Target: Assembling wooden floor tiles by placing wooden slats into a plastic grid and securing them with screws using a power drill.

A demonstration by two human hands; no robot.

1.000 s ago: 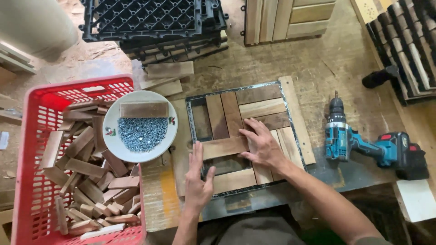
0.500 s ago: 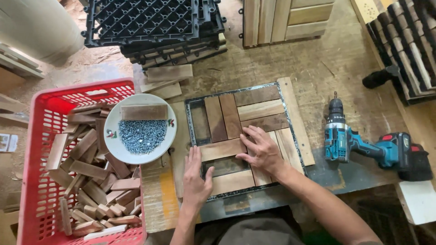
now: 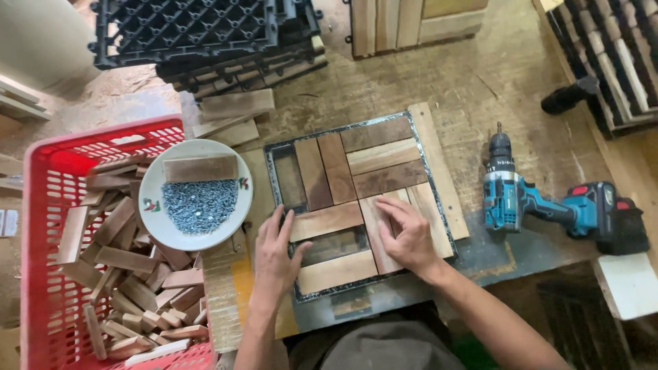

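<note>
Fingers point(image 3: 288, 223) of the left hand point(image 3: 277, 257) lie spread and flat on the left edge of the metal frame point(image 3: 274, 154), gripping nothing, a little further up it than before; the right hand point(image 3: 411, 240), its fingers loosely bent, presses on the upright wooden slats point(image 3: 384, 229) and holds none; one gap point(image 3: 336, 245) in the frame stays unfilled; left, the red basket point(image 3: 41, 205) of offcuts and the bowl of screws point(image 3: 199, 202); right, the cordless drill point(image 3: 541, 205) lies apart on bare surface point(image 3: 480, 75); beyond, black plastic grids point(image 3: 192, 27).
</note>
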